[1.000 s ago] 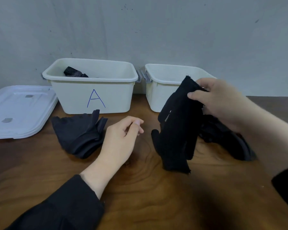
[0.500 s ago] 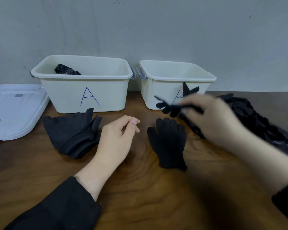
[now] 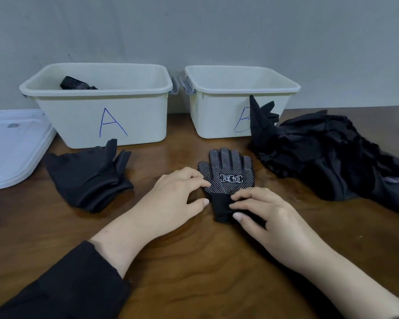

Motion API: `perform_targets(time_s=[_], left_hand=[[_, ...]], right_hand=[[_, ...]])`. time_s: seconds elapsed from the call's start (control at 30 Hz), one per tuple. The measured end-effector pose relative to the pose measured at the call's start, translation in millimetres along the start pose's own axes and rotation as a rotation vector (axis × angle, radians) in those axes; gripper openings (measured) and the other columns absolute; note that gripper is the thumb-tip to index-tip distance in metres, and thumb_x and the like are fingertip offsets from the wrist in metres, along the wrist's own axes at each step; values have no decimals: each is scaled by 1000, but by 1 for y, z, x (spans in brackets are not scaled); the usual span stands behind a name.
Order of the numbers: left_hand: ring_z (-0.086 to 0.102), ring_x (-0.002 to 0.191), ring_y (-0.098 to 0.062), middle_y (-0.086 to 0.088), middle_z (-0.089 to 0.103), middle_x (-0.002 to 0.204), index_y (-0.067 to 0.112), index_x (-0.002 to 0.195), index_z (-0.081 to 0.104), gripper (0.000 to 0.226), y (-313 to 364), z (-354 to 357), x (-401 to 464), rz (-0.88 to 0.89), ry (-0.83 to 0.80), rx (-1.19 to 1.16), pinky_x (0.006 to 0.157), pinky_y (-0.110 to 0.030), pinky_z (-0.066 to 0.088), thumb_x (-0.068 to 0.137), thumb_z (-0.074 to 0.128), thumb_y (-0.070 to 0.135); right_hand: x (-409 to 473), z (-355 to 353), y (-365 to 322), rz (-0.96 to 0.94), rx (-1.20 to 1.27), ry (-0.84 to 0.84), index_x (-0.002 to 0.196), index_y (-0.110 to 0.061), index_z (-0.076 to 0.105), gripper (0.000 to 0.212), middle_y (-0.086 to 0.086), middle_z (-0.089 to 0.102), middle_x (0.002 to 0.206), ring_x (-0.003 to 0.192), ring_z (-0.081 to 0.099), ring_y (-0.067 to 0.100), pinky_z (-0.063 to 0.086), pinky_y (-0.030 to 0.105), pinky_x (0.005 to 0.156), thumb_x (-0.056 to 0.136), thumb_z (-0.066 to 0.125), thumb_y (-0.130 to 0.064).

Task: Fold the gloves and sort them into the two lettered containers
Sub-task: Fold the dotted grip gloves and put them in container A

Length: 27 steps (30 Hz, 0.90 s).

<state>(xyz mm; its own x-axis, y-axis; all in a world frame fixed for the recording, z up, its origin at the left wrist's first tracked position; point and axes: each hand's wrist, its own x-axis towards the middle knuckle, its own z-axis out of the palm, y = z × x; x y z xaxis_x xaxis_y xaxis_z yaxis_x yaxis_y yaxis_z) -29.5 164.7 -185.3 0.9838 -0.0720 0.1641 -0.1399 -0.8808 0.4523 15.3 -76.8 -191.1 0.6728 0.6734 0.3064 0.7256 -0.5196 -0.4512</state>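
A black glove [image 3: 228, 171] with white grip dots and a white logo lies flat on the wooden table, fingers pointing away from me. My left hand [image 3: 171, 199] touches its left edge with straight fingers. My right hand [image 3: 270, 217] rests on the plain black cuff, fingertips and thumb pressing it down. Behind stand two white bins, one marked A [image 3: 136, 125] and one marked B [image 3: 217, 116]. A dotted glove [image 3: 76, 85] shows inside bin A; the inside of bin B is hidden from me.
A loose heap of black gloves [image 3: 320, 153] lies at the right, one end leaning on bin B. A smaller stack of black gloves [image 3: 85, 178] sits in front of bin A. A white lid [image 3: 12, 143] lies at the far left.
My right hand laid the glove down flat, dotted side up, and came to its cuff. My left hand moved right and opened onto the glove's edge.
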Motion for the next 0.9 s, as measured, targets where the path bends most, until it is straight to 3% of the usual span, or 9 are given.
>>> perform_targets(time_s=[0.1,0.17,0.3,0.47,0.57,0.63,0.73,0.8,0.9], left_hand=[[38,126,-3,19,45,134,37,130,60,32,0,1,0,36,66,-15,113,-35,29,98,55,36],[39,123,-2,19,47,129,36,126,63,30,2,-1,0,103,109,-34,110,-33,31,99,50,38],[27,132,3,23,42,136,36,135,58,57,7,3,-1,197,-39,29,111,-27,18,91,33,63],[20,132,5,26,34,138,40,139,51,71,15,4,-2,199,-89,101,114,-25,15,83,34,79],[23,127,2,25,32,133,40,144,44,75,20,9,0,189,-91,149,110,-25,18,81,36,80],[34,119,-2,22,39,124,41,134,55,57,24,15,3,195,-28,144,105,-29,28,86,43,70],[45,101,-4,20,51,107,37,102,68,13,25,17,6,196,73,73,93,-35,38,94,59,40],[47,100,-4,20,55,102,37,95,68,8,23,17,8,169,80,19,93,-34,37,95,60,34],[51,99,-4,20,61,95,37,93,68,9,23,16,9,111,106,-78,93,-32,38,95,60,32]], right_hand=[[-1,-7,3,4,45,-15,123,-31,71,41,-27,48,133,131,43,0,33,23,111,94,53,-54],[0,-13,8,-25,40,-47,126,-32,69,42,-27,48,131,131,45,4,35,27,110,93,57,-55],[3,-20,23,-32,-20,-204,133,-38,62,51,-33,45,132,131,41,-1,34,30,112,88,59,-61],[8,-9,23,-117,-148,-78,116,-29,72,29,-22,56,118,109,53,3,47,37,92,93,60,-41],[12,-6,20,-120,-151,-13,105,-24,70,20,-18,56,112,100,55,8,46,36,87,95,57,-35],[13,-7,21,-124,-126,1,102,-25,69,20,-20,55,112,101,54,8,43,33,90,97,53,-38],[12,-10,23,-112,-82,-48,107,-33,66,24,-25,53,116,111,52,4,35,28,99,96,53,-50],[12,-11,24,-97,-84,-94,116,-39,62,33,-28,52,119,116,49,2,32,28,102,92,57,-61],[17,-10,28,-65,-46,-43,116,-42,61,29,-28,56,107,108,52,1,37,29,98,89,62,-54]])
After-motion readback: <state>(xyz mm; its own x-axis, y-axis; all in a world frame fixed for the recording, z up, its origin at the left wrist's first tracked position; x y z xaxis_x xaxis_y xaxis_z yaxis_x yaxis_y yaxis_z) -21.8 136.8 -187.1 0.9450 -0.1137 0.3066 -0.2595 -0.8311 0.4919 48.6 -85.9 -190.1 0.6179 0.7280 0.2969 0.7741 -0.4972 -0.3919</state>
